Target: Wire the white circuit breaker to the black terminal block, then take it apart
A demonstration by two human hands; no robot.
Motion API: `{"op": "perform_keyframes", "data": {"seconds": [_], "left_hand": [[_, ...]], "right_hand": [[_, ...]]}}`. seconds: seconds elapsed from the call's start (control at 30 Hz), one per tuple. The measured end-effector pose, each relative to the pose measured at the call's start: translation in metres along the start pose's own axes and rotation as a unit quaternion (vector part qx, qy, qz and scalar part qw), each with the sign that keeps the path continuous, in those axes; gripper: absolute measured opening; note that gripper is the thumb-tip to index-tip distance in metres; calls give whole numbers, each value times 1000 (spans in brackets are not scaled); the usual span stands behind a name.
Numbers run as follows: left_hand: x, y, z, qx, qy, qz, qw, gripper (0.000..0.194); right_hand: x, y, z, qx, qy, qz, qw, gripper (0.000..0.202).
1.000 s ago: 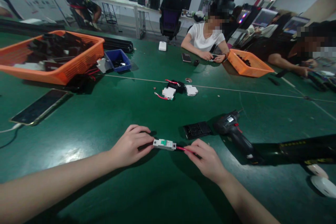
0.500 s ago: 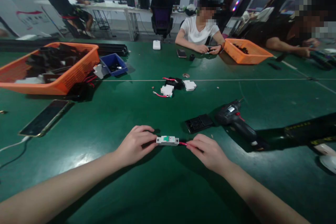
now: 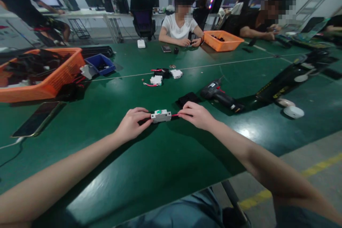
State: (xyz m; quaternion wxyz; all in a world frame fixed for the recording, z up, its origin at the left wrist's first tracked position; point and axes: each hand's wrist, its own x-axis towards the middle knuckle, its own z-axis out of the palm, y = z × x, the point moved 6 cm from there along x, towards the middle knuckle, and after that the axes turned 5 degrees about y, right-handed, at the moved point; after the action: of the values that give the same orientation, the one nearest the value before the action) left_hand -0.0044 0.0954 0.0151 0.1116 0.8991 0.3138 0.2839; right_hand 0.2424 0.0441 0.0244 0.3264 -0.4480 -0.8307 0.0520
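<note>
Between my hands, on the green table (image 3: pixel 112 188), is a white circuit breaker (image 3: pixel 161 116) with a green switch. Fingers and thumb of my left hand (image 3: pixel 133 123) grip its left end. From its right end comes a short red wire (image 3: pixel 175 115), pinched by my right hand (image 3: pixel 196 115). Just behind my right hand lies a black plastic part (image 3: pixel 188 99). Farther back, two more white breakers (image 3: pixel 156 80) (image 3: pixel 176 74) lie beside a black piece (image 3: pixel 161 73) and red wires with ring ends.
A black electric screwdriver (image 3: pixel 221 96) lies right of centre, near a black stand (image 3: pixel 285 80) and a white disc (image 3: pixel 294 112). At left are an orange basket (image 3: pixel 48 87), a blue bin (image 3: pixel 100 65) and a phone (image 3: pixel 37 119). A person (image 3: pixel 180 28) sits opposite by another orange basket (image 3: pixel 223 44).
The view has swung right and tilted, showing the table's front edge and floor. The breaker now shows more of its side. Both hands keep hold of the breaker and wire.
</note>
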Motion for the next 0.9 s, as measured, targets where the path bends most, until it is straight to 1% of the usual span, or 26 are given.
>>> {"op": "perform_keyframes", "data": {"seconds": [0.13, 0.3, 0.43, 0.6, 0.9], "left_hand": [[-1, 7, -2, 27, 10, 18, 999, 27], [-3, 7, -2, 55, 25, 19, 998, 26], [-3, 8, -2, 45, 22, 25, 998, 26], [-2, 8, -2, 42, 18, 17, 999, 27], [-1, 7, -2, 19, 4, 17, 1000, 25]], "right_hand": [[1, -3, -4, -23, -5, -11, 1000, 23], [1, -3, -6, -28, -26, -19, 999, 20], [0, -6, -7, -24, -36, -39, 998, 21], [1, -5, -6, -15, -38, -41, 998, 21], [-3, -6, -2, -51, -44, -48, 997, 25]]}}
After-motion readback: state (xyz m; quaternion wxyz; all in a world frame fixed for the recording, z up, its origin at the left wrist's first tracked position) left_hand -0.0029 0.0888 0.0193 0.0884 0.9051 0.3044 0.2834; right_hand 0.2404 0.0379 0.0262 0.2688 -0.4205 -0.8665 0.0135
